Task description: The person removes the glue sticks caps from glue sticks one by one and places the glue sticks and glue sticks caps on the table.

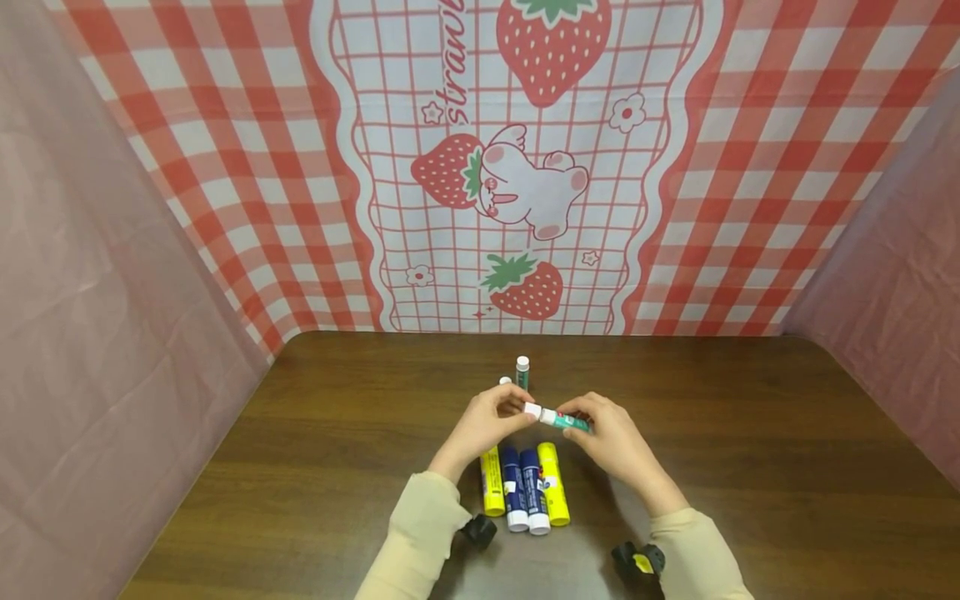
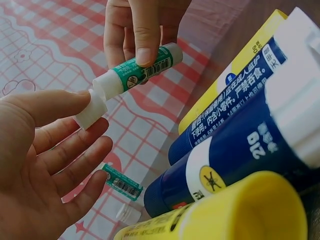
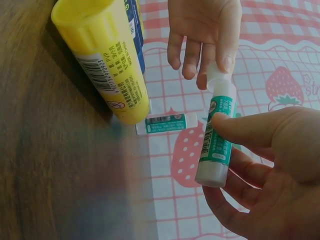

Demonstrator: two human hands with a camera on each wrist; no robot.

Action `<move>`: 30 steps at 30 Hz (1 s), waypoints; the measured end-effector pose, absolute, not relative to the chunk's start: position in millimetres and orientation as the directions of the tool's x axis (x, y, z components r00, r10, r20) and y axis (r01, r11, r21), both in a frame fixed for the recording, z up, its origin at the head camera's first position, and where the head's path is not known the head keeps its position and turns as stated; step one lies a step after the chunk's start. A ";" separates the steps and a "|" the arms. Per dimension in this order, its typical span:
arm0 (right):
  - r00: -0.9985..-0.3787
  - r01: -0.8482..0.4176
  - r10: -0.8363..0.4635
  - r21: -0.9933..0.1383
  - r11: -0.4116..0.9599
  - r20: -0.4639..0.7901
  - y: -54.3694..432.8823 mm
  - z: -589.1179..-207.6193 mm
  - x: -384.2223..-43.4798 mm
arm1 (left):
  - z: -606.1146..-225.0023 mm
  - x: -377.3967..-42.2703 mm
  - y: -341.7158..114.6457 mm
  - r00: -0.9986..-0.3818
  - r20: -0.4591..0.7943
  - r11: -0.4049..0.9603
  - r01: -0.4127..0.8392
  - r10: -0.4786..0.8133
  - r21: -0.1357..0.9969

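My left hand (image 1: pixel 480 427) pinches a white cap (image 2: pixel 91 112) between thumb and index finger, the other fingers spread. Facing it, my right hand (image 1: pixel 617 435) holds a small green-and-white glue stick (image 1: pixel 573 422) by its body, between thumb and fingers. The cap sits at the stick's white end, tilted against it, with a narrow gap showing in the left wrist view. Behind the hands stands another green glue stick (image 1: pixel 522 377) with a white cap. The white top (image 1: pixel 505 381) of a further small stick shows beside it, mostly hidden by my left hand.
Nearer me, a row of larger glue sticks stands between my forearms: a yellow one (image 1: pixel 492 487) at left, two navy ones (image 1: pixel 514 492) with white ends, and a yellow one (image 1: pixel 555 492) at right. The brown table (image 1: pixel 315 467) meets a strawberry-print cloth (image 1: pixel 517 283) at the back.
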State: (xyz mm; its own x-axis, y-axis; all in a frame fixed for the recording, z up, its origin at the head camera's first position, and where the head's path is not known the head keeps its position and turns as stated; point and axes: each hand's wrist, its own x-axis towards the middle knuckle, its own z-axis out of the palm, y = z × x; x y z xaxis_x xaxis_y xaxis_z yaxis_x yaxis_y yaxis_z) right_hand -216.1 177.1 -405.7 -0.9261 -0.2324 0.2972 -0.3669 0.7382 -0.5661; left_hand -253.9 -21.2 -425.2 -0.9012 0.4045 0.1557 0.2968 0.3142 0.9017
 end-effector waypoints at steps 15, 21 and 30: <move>-0.946 -0.321 -0.209 -0.607 0.727 0.249 175.2 -411.7 -224.8 | -432.1 -259.8 -28.9 -0.928 0.179 0.340 0.293 0.327 0.894; -0.958 -0.285 -0.201 -0.650 0.704 0.202 168.1 -412.0 -231.9 | -435.9 -260.4 -33.8 -0.952 0.160 0.331 0.243 0.260 0.912; -0.974 -0.224 -0.157 -0.752 0.620 0.161 159.3 -409.6 -246.4 | -435.9 -265.4 -33.1 -0.974 0.164 0.313 0.207 0.158 0.927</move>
State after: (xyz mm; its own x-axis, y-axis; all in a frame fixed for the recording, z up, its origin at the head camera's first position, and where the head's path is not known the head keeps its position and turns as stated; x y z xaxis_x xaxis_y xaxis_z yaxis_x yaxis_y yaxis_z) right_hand -246.4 159.3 -409.6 -0.9743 -0.1575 0.1611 -0.2245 0.6197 -0.7520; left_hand -265.4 -33.1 -435.9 -0.9738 0.1577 0.1638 0.2066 0.3126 0.9272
